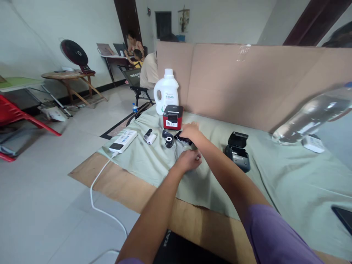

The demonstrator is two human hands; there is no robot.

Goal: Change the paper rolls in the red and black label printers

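Observation:
My right hand [191, 132] reaches across the green cloth [288, 183] and closes over a small black device [183, 139] lying in front of a red and black printer [172, 117]. My left hand [189, 160] rests just below it on the cloth with its fingers curled; whether it holds anything is hidden. A small black roll-shaped gadget [168, 139] sits left of my right hand. A dark blue printer [238, 151] with its lid raised stands to the right.
A white power strip [123, 140] with a trailing cable lies at the cloth's left edge, beside a small white gadget [150, 136]. A white detergent jug [166, 91] stands behind the red printer. A cardboard wall [247, 80] backs the table. A clear bottle [313, 115] lies right. People sit behind.

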